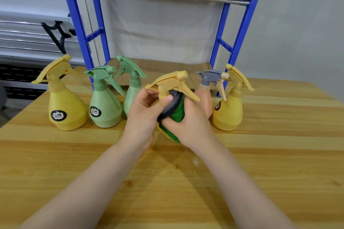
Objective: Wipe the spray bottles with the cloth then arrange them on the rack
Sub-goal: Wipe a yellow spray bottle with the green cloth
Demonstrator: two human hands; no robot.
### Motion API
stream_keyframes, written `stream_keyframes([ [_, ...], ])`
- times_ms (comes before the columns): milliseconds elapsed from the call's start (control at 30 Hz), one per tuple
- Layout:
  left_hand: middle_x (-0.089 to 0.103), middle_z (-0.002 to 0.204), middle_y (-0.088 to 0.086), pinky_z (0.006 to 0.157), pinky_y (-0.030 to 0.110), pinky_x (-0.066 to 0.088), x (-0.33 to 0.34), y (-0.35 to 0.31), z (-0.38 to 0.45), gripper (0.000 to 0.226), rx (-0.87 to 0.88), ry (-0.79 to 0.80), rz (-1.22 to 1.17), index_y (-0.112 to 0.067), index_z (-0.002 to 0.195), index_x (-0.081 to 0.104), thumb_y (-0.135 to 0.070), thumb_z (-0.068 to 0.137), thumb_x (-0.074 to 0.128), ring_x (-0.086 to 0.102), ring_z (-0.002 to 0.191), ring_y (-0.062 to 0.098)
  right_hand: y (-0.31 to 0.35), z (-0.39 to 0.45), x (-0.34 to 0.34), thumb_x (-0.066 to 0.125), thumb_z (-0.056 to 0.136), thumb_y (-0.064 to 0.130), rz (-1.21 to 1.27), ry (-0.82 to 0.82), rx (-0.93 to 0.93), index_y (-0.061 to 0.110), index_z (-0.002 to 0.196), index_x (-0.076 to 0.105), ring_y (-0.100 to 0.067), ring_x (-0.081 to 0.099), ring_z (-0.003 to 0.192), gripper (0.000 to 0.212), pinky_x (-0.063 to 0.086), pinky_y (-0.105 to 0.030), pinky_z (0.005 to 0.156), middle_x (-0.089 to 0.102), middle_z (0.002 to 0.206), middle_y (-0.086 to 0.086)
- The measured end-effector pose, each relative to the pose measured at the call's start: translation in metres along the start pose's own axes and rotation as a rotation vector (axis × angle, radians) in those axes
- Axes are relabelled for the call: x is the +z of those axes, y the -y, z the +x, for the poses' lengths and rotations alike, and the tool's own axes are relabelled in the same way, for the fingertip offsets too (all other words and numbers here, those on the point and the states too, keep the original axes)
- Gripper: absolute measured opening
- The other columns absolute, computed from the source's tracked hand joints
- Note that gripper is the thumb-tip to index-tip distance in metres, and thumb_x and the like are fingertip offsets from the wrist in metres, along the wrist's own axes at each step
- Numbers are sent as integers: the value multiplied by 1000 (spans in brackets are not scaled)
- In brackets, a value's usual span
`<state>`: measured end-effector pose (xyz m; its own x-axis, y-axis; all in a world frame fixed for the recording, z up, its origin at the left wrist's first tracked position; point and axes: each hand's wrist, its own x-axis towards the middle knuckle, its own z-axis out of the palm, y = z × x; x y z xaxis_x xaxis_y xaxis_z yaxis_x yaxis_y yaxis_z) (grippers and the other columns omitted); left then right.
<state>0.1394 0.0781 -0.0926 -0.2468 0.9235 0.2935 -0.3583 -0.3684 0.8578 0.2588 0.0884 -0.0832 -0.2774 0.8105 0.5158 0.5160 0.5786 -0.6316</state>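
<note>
head view | looks forward-down, close over table (pixel 260 163) (wide-angle)

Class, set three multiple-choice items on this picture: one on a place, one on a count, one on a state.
1. Where does the pink bottle stand?
A. Left of both green bottles
B. On the rack's upper shelf
C. Behind the right hand

2. How many green bottles stand on the table?
A. Two
B. Four
C. None

3. What is around the held yellow bottle?
A. Nothing
B. A green cloth
C. A paper bag

Answers: 1 C, it shows just past that hand. 2 A, two stand side by side left of centre. 3 B, both hands hold the cloth against its body.
</note>
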Motion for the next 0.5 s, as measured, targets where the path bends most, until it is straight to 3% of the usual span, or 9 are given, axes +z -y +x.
stream_keyframes([
  [167, 68, 90, -4, 89, 31, 51, -4, 0, 1, 19, 56, -20, 81, -19, 91, 65, -12, 75, 71, 62, 92, 13, -2, 0, 7, 74, 73, 28, 38, 14, -18, 30, 95, 54, -6, 60, 81, 30, 52, -30, 70, 62, 85, 13],
  [333, 66, 96, 4, 88, 37, 51, -7, -3, 3, 21, 27, -32, 28, -15, 96, 64, -15, 76, 71, 61, 94, 19, -10, -10, 2, 76, 75, 31, 117, 43, -19, 30, 121, 49, -4, 56, 106, 53, 50, -25, 89, 56, 108, 15],
  [500, 67, 89, -6, 77, 36, 48, -8, -13, 4, 23, 8, -56, -25, -19, 95, 62, -23, 76, 76, 62, 84, 9, -26, -29, -2, 73, 80, 37, 62, 143, 46, 42, 119, 35, 4, 52, 105, 55, 45, -12, 86, 50, 111, 21],
])
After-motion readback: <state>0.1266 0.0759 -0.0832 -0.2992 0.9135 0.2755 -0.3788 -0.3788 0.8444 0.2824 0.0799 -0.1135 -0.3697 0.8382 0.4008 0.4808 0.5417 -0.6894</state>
